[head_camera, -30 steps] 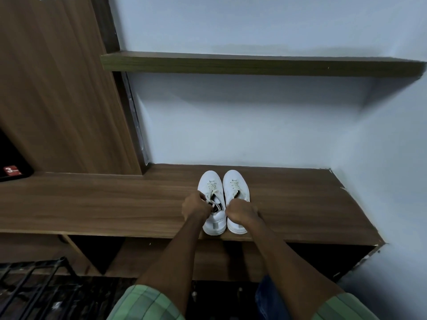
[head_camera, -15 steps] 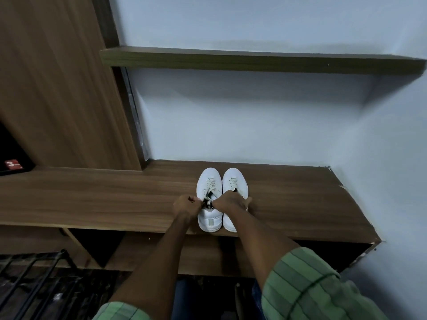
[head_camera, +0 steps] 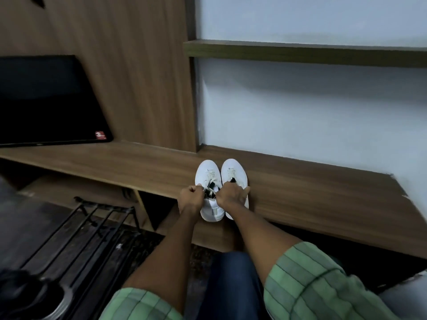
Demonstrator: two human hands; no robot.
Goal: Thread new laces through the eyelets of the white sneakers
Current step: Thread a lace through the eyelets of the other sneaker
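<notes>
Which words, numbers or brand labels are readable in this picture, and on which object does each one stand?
"3": large white figure on the small red sticker at the lower corner of the black screen; the small print beside it is too blurred to read.
White sneakers: no readable brand or text.

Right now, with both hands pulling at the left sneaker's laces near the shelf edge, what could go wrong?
1. The left sneaker has its heel over the front edge of the wooden shelf; a hard tug toward the body could drag it off.
2. The right hand lies across the right sneaker and could nudge it sideways.
3. The left hand and right hand hide the upper eyelets, so a skipped one may go unnoticed.
</notes>
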